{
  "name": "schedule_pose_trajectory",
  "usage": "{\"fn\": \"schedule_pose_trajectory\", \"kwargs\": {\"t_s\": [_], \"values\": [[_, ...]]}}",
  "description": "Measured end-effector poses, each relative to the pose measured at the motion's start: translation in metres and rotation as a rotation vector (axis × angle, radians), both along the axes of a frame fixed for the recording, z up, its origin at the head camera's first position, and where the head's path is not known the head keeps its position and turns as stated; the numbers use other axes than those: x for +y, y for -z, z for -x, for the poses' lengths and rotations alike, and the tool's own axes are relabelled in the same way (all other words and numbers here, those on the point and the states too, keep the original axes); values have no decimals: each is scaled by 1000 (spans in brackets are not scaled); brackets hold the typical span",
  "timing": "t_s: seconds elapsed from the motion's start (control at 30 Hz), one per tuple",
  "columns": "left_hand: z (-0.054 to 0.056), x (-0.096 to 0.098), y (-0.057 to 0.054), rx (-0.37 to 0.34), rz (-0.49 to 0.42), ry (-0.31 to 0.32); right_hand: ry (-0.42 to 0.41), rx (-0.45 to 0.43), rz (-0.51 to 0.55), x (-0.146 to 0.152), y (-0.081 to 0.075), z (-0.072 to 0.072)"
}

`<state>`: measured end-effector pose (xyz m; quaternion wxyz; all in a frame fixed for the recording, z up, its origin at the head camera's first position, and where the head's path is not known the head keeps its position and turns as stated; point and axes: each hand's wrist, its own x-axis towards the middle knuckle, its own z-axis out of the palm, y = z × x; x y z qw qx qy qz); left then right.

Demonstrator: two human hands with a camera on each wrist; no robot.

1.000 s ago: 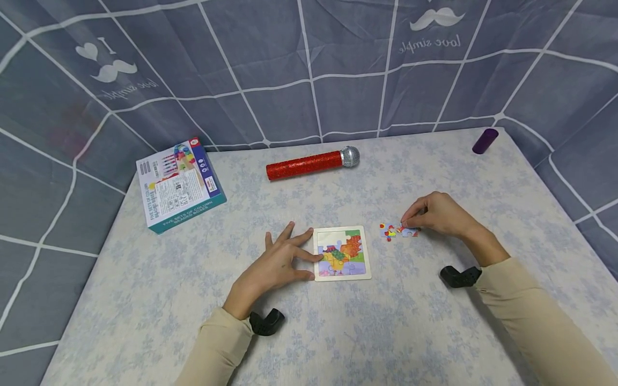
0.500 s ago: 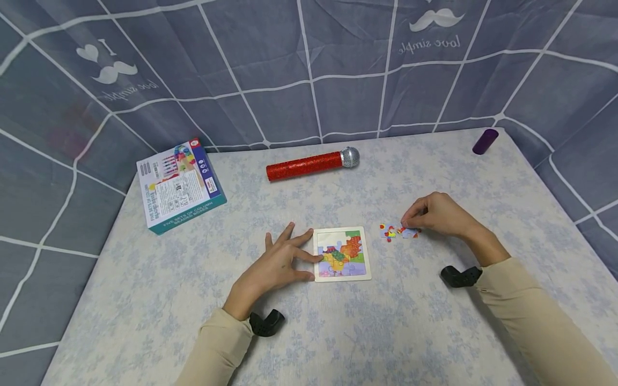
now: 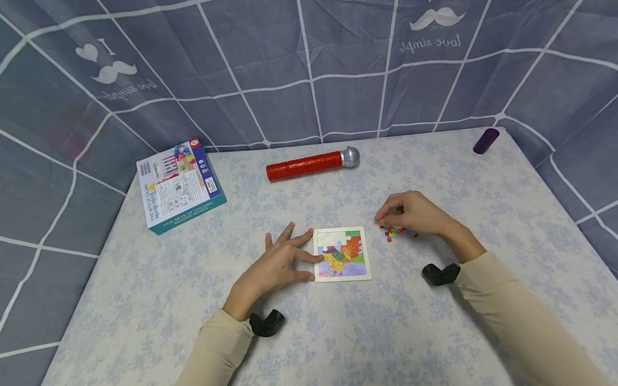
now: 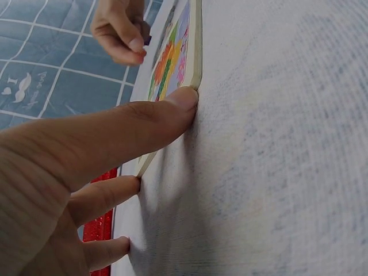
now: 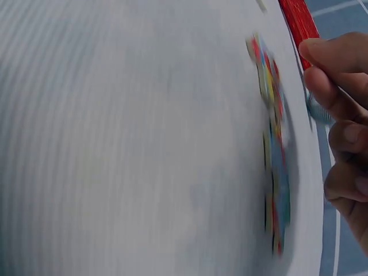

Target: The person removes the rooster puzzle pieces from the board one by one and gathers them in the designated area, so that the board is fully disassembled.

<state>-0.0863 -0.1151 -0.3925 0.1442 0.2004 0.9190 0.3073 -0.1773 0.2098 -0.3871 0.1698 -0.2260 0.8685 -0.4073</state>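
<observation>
My left hand (image 3: 275,265) lies with fingers spread at the left side of a small jigsaw puzzle board (image 3: 367,258), thumb and fingertips at its white frame. In the left wrist view the thumb (image 4: 183,99) touches the board's near corner. The board shows a partly filled colourful bird picture, its upper left bare. My right hand (image 3: 410,213) hovers to the right with thumb and index finger brought together; I cannot tell whether a piece is between them. Beneath it, loose puzzle pieces (image 3: 389,235) lie partly hidden; they are blurred in the right wrist view.
A red glittery microphone (image 3: 304,165) lies behind the board. At the back left is a teal-sided toy box (image 3: 181,185), and a dark purple cylinder (image 3: 485,141) lies at the far right corner. A grey-blue checked curtain (image 3: 270,69) hangs behind the table.
My right hand has moved left from the rightmost loose pieces, over the left ones and nearer to the board. My left hand and the board have stayed put.
</observation>
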Motion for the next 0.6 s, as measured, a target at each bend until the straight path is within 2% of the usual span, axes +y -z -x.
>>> {"fn": "schedule_pose_trajectory", "kwargs": {"t_s": [0.33, 0.5, 0.6], "values": [[0, -1, -1, -9, 8, 4, -226, 39, 17, -42, 4, 5], [0, -1, -1, -9, 7, 9, -290, -16, 36, -54, 4, 7], [1, -1, -1, -6, 8, 12, -321, -6, 38, -59, 2, 7]]}}
